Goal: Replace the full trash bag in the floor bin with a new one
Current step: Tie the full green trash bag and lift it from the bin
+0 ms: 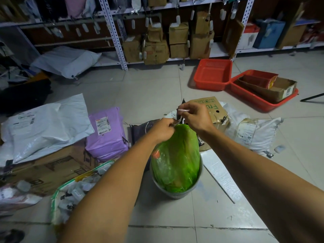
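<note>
Green plastic trash bag (176, 158) being tied shut at the top, sitting in the grey floor bin (177, 192).

Fingers of the left hand (162, 130) are pinching the gathered bag neck just at its top; the right hand (195, 116) is pinching a thin twisted strip of bag material above it, probably pulling a knot tight so nothing spills on lifting out. Both forearms are reaching in from below. Bag film is looking thin, glossy, crinkled, bulging into a tall rounded dome above the round rim; an orange scrap is showing through. Bin is standing on pale tiled floor, near a purple parcel (106, 135) and a cardboard box (213, 109). No new bag is showing.
</note>
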### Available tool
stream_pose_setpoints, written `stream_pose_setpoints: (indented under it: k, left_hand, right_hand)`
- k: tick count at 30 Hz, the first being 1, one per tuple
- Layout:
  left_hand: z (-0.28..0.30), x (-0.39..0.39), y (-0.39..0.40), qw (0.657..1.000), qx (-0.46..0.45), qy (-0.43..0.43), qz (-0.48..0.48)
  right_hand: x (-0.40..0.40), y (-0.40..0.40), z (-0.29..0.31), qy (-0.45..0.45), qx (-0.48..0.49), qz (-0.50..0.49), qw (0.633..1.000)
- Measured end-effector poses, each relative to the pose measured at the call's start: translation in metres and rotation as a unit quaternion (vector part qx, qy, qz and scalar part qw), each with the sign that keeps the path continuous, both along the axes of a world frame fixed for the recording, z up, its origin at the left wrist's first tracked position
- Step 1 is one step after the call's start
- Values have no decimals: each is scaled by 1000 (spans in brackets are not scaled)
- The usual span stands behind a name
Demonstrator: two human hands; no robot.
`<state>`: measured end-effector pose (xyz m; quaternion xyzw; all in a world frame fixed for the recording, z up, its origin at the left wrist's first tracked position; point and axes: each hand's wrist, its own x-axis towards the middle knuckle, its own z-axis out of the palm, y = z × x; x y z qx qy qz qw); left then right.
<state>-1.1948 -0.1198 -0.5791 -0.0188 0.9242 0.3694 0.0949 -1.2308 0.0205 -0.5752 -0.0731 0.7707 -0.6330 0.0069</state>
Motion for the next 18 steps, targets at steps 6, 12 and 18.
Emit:
stream_pose_setpoints:
  k: [6, 12, 18]
  left_hand:
    - [-2, 1, 4, 997, 14, 52, 50]
    - [-6, -1, 4, 990, 84, 29, 109]
    - [-8, 0, -2, 984, 125, -17, 129]
  right_hand:
    - [-2, 3, -2, -1, -32, 32, 999]
    - [-1, 9, -12, -31, 12, 54, 998]
    - [4, 5, -30, 9, 102, 90, 991]
